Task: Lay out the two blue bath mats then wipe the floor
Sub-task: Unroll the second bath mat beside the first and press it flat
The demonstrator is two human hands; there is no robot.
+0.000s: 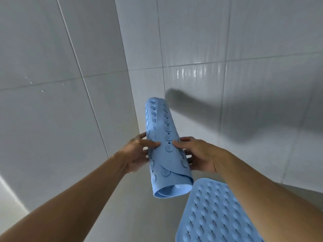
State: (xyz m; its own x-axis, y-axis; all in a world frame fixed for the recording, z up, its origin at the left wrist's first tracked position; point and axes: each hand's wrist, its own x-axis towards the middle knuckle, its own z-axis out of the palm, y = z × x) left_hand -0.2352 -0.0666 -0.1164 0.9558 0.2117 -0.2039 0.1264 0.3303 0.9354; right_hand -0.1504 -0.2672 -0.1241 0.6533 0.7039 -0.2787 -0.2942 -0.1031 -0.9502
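A rolled-up blue bath mat (163, 126) with suction cups on its outside is held in the air in front of a tiled corner. My left hand (135, 152) grips the roll from the left, thumb on its front. My right hand (197, 154) grips it from the right, thumb on the front and fingers curled behind. The roll's open end points down toward me. A second blue bath mat (215, 215) lies flat on the floor at the lower right, bumps up, partly hidden by my right forearm.
Glossy grey wall tiles (70, 67) meet in a corner behind the roll. Pale floor (139, 206) shows below the roll and left of the flat mat. A white ledge or edge (10, 193) sits at the lower left. My shadow falls on the right wall.
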